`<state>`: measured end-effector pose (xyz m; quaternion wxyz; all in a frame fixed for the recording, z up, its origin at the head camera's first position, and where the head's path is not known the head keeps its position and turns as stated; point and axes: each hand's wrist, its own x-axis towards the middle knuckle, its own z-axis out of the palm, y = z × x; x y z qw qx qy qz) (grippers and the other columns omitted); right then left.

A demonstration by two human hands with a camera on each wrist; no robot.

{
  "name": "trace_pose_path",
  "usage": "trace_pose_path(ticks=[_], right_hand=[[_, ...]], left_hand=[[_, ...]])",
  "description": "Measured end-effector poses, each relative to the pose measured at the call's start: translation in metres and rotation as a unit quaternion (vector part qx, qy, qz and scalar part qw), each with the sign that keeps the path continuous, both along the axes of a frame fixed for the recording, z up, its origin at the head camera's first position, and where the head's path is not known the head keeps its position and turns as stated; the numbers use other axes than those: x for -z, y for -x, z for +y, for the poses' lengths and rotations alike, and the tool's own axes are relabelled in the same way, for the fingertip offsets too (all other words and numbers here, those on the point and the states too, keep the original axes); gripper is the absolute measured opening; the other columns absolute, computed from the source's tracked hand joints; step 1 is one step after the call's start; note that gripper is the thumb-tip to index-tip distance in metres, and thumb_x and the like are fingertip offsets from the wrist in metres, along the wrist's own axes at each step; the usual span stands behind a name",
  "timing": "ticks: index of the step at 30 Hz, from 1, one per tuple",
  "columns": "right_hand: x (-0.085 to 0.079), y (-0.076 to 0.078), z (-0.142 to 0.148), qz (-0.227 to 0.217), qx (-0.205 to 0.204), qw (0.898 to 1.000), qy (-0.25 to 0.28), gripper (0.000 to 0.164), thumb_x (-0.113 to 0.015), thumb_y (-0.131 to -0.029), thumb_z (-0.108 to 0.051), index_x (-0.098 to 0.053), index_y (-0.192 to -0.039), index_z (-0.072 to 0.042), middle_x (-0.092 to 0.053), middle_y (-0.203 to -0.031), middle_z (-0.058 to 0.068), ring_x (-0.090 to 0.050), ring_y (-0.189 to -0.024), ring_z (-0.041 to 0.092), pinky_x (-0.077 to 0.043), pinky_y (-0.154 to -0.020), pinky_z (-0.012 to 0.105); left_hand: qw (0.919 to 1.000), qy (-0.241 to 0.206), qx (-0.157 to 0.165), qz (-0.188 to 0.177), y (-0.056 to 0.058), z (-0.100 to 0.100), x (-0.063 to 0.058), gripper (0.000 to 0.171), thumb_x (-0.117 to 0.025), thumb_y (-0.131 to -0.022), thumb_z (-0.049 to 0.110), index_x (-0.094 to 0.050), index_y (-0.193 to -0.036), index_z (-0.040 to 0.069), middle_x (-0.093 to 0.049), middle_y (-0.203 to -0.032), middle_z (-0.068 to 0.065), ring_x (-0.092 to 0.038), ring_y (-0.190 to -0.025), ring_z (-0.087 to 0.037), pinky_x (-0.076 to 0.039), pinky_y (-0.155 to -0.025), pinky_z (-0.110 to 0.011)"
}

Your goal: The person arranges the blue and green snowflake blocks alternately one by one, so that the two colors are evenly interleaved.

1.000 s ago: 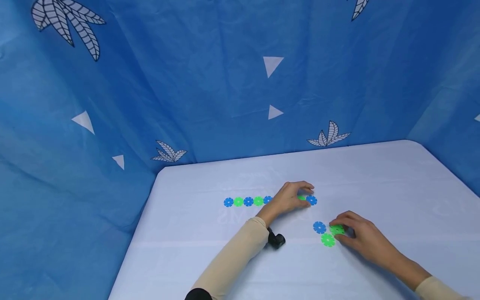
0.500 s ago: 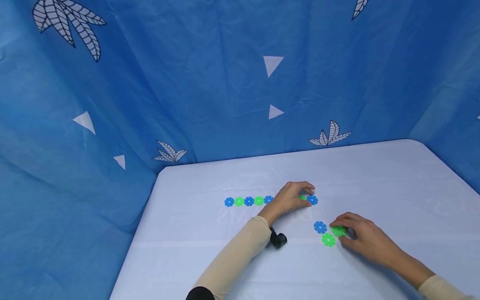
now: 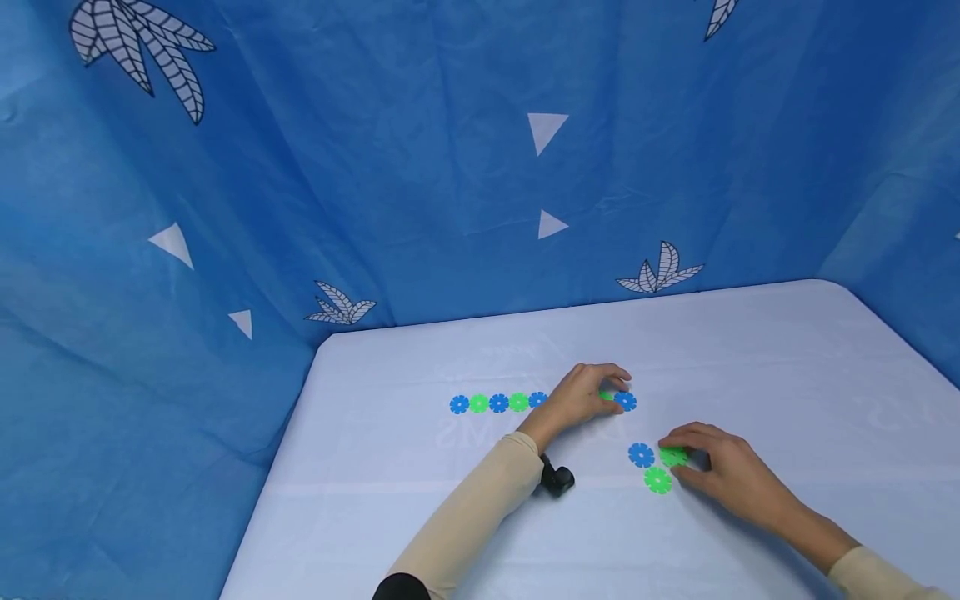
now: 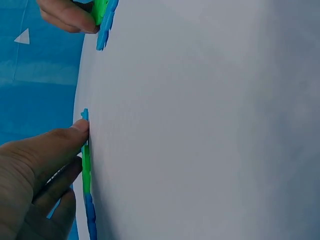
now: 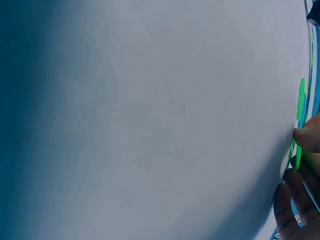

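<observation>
Slotted interlocking plastic discs, blue and green by turns, lie in a straight row (image 3: 498, 403) on the white table. My left hand (image 3: 576, 398) reaches over the row and hides part of it. Its thumb and index finger curve round the blue disc (image 3: 625, 402) at the right end; in the left wrist view the thumb tip presses that disc's edge (image 4: 85, 113). Nearer me, my right hand (image 3: 723, 471) pinches a green disc (image 3: 673, 457) between thumb and fingers. Beside it lie a loose blue disc (image 3: 641, 455) and another green disc (image 3: 657, 480).
A black wrist-camera piece (image 3: 557, 479) sticks out beside the left wrist, close over the table. Behind the table (image 3: 360, 500) hangs a blue curtain (image 3: 450, 167) with leaf and triangle prints, which also runs down the left and right sides.
My right hand has shifted the green disc slightly right and then back left toward the loose discs. My left hand stays in place at the row's end.
</observation>
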<state>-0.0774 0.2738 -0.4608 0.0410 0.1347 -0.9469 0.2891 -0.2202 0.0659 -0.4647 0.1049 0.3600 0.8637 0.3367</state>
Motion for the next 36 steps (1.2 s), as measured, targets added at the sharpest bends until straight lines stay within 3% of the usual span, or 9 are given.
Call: trace_pose_path(ticks=[16, 24, 36], right_hand=[[0.001, 0.028, -0.005, -0.003, 0.033, 0.999, 0.033, 0.033, -0.081, -0.077, -0.003, -0.074, -0.109, -0.007, -0.069, -0.111, 0.009, -0.064, -0.099, 0.028, -0.052, -0.085, 0.053], [0.003, 0.042, -0.010, 0.003, 0.054, 0.997, 0.047, 0.031, -0.078, -0.079, 0.000, -0.073, -0.109, -0.003, -0.067, -0.114, 0.017, -0.062, -0.105, 0.037, -0.049, -0.090, 0.058], [0.005, 0.059, -0.013, -0.002, 0.076, 0.996, 0.056, 0.029, -0.075, -0.081, 0.000, -0.072, -0.110, 0.000, -0.066, -0.115, 0.021, -0.062, -0.101, 0.038, -0.049, -0.088, 0.058]], left_hand=[[1.0000, 0.001, 0.007, -0.002, 0.001, -0.001, -0.001, 0.045, -0.079, -0.084, 0.016, -0.065, -0.127, 0.015, -0.072, -0.109, 0.010, -0.057, -0.115, -0.001, -0.038, -0.104, -0.018], [0.9999, -0.006, 0.015, -0.004, 0.001, -0.001, 0.000, 0.044, -0.079, -0.084, 0.015, -0.066, -0.126, 0.014, -0.072, -0.108, 0.010, -0.057, -0.114, 0.000, -0.037, -0.103, -0.018], [0.9999, 0.000, 0.016, -0.007, 0.002, -0.002, -0.001, 0.044, -0.079, -0.084, 0.015, -0.066, -0.126, 0.014, -0.072, -0.109, 0.009, -0.057, -0.116, 0.000, -0.037, -0.103, -0.017]])
